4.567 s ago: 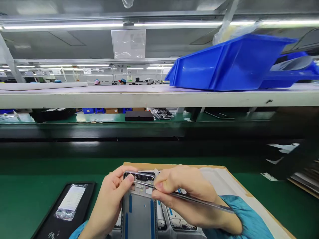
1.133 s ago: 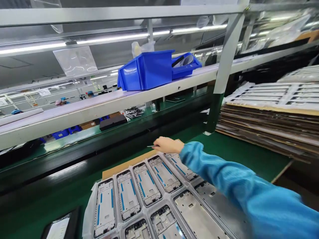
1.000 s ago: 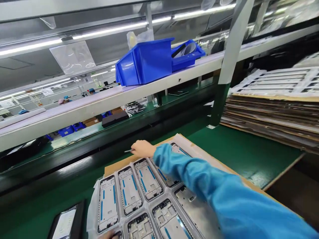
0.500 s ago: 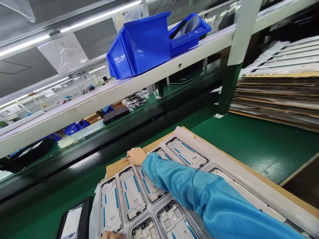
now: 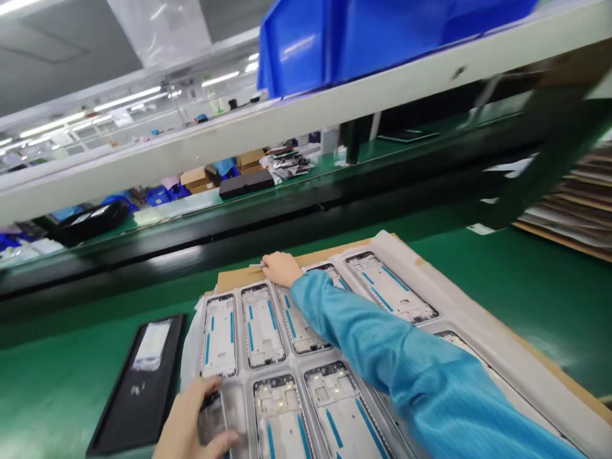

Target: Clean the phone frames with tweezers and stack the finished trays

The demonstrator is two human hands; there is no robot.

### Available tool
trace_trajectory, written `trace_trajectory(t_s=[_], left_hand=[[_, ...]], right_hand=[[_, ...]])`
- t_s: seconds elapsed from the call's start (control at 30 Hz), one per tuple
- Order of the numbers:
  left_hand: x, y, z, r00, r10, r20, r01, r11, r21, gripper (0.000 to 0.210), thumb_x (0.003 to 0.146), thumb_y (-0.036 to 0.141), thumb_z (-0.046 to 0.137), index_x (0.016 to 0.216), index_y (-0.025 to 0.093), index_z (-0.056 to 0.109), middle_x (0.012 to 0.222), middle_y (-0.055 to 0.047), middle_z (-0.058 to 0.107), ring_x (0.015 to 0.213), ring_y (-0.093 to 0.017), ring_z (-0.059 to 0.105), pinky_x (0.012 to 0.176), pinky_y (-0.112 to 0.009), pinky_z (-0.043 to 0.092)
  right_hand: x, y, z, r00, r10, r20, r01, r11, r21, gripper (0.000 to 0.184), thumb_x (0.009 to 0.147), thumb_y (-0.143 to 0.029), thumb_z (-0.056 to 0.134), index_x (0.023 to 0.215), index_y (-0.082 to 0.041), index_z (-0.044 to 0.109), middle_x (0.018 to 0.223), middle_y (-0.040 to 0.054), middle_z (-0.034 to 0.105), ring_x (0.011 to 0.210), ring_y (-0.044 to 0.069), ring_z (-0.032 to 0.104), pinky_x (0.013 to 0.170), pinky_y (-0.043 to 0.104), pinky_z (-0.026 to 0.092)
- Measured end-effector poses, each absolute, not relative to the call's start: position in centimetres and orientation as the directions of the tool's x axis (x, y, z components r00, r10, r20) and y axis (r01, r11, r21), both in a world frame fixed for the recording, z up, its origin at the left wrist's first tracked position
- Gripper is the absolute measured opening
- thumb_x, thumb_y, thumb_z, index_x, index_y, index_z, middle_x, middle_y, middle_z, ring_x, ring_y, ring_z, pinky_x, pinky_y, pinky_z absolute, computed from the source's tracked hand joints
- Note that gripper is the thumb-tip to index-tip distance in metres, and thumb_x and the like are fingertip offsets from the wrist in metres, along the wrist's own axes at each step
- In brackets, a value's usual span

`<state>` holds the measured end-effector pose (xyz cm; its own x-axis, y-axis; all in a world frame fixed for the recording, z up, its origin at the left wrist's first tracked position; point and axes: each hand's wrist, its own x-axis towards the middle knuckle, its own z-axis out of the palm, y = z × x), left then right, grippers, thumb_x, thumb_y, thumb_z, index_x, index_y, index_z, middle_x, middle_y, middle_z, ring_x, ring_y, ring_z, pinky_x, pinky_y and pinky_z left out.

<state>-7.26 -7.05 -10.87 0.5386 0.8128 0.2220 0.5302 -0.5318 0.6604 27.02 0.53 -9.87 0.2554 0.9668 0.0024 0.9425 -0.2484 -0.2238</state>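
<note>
- Green desk (image 5: 52,389) filled the foreground; shelf (image 5: 229,137) with blue bin (image 5: 363,48) crossed above.
- Grey tray (image 5: 291,364) sat on cardboard (image 5: 236,279), frames (image 5: 220,344) in its slots, blue strips (image 5: 232,327) on many.
- Left hand (image 5: 184,421): fingers curved round near-left frame (image 5: 213,417), thumb toward its right side; firm grasp or light touch, couldn't tell.
- Right hand (image 5: 282,268): fingers clenched on thin tool (image 5: 255,265) at the tray's far edge, one end poking out left.
- Good handling probably meant gripping that frame by its rims, off the inner face, squared to its slot so corners wouldn't catch.
- Tool seemed best held clear of the frames; sleeve (image 5: 406,357) crossed several, so a higher elbow would likely have spared the strips.
- Black tray (image 5: 143,401) with bag (image 5: 153,344) lay just left.
- Hidden: near-left frame's lower end, frames behind the sleeve, most of the tool.
- Unclear: whether that frame was seated or tilted. Background blurred; bin top and stack (image 5: 578,197) cut off.
</note>
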Motion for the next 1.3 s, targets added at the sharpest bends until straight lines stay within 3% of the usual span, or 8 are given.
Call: trace_trajectory(t_s=[0.2,0.47,0.57,0.73,0.87,1.03,1.13,1.3], left_hand=[[-7.8,-7.3,-8.7,0.636,0.769,0.058,0.554,-0.508,0.659,0.037,0.076,0.025,0.073,0.113,0.028,0.075,0.117,-0.006,0.079,0.109,-0.027,0.073,0.097,-0.038,0.058],[-7.8,-7.4,-9.1,0.68,0.715,0.164,0.494,-0.611,0.618,0.038,0.083,0.029,0.069,0.12,0.025,0.069,0.121,-0.008,0.077,0.111,-0.025,0.073,0.097,-0.037,0.059],[-9.7,-6.3,-9.3,0.508,0.807,0.301,0.568,-0.577,0.587,0.03,0.088,0.041,0.063,0.112,0.025,0.07,0.115,-0.006,0.078,0.108,-0.025,0.073,0.096,-0.037,0.058],[-14.0,-2.3,-10.2,-0.064,0.936,0.347,0.787,-0.166,0.594,0.037,0.077,0.056,0.061,0.091,0.024,0.069,0.089,-0.007,0.076,0.086,-0.03,0.072,0.09,-0.046,0.055],[-15.3,-1.2,-12.1,-0.085,0.957,0.279,0.793,-0.104,0.6,0.04,0.068,0.059,0.059,0.08,0.022,0.068,0.075,-0.009,0.076,0.068,-0.03,0.071,0.072,-0.044,0.058],[-13.9,-5.0,-12.0,0.252,0.878,0.407,0.741,-0.445,0.503,0.026,0.085,0.048,0.062,0.089,0.024,0.07,0.089,-0.005,0.077,0.079,-0.024,0.073,0.075,-0.031,0.058],[-11.5,-7.4,-10.4,0.633,0.63,0.45,0.504,-0.777,0.377,0.012,0.094,0.029,0.061,0.096,0.024,0.071,0.093,-0.005,0.076,0.082,-0.019,0.073,0.075,-0.023,0.058],[-6.9,-9.1,-8.2,0.852,0.369,0.371,0.236,-0.904,0.356,0.021,0.101,0.021,0.05,0.11,0.024,0.069,0.088,-0.006,0.072,0.078,-0.016,0.07,0.071,-0.019,0.056]], right_hand=[[27.4,1.0,-10.6,0.243,0.969,-0.038,0.95,-0.246,-0.193,0.032,0.101,-0.038,0.061,0.124,-0.016,0.062,0.125,0.0097,0.063,0.11,0.022,0.064,0.096,0.044,0.056],[27.2,0.7,-10.2,0.266,0.964,-0.029,0.945,-0.266,-0.192,0.032,0.1,-0.038,0.061,0.123,-0.015,0.063,0.123,0.0094,0.064,0.11,0.022,0.065,0.096,0.045,0.055],[27.3,0.7,-10.2,0.269,0.963,-0.031,0.943,-0.27,-0.196,0.032,0.1,-0.038,0.062,0.123,-0.015,0.063,0.123,0.0092,0.064,0.109,0.022,0.065,0.095,0.044,0.056],[27.4,0.6,-10.1,0.262,0.965,-0.022,0.943,-0.261,-0.208,0.031,0.101,-0.037,0.061,0.123,-0.015,0.062,0.123,0.0092,0.064,0.108,0.022,0.065,0.095,0.044,0.056],[27.4,0.5,-10.0,0.258,0.966,-0.012,0.943,-0.255,-0.213,0.031,0.1,-0.037,0.062,0.122,-0.015,0.063,0.121,0.009,0.065,0.107,0.022,0.065,0.094,0.044,0.057],[27.5,0.6,-10.3,0.256,0.967,-0.01,0.945,-0.253,-0.208,0.032,0.1,-0.037,0.062,0.123,-0.015,0.063,0.122,0.0091,0.064,0.108,0.022,0.065,0.095,0.044,0.056],[27.6,0.7,-10.5,0.261,0.965,-0.012,0.945,-0.258,-0.2,0.032,0.1,-0.037,0.062,0.123,-0.015,0.062,0.123,0.0092,0.064,0.109,0.022,0.065,0.095,0.045,0.056],[27.5,0.7,-10.4,0.261,0.965,-0.004,0.946,-0.257,-0.198,0.031,0.1,-0.038,0.061,0.122,-0.015,0.063,0.122,0.0091,0.065,0.108,0.022,0.065,0.094,0.044,0.056]])
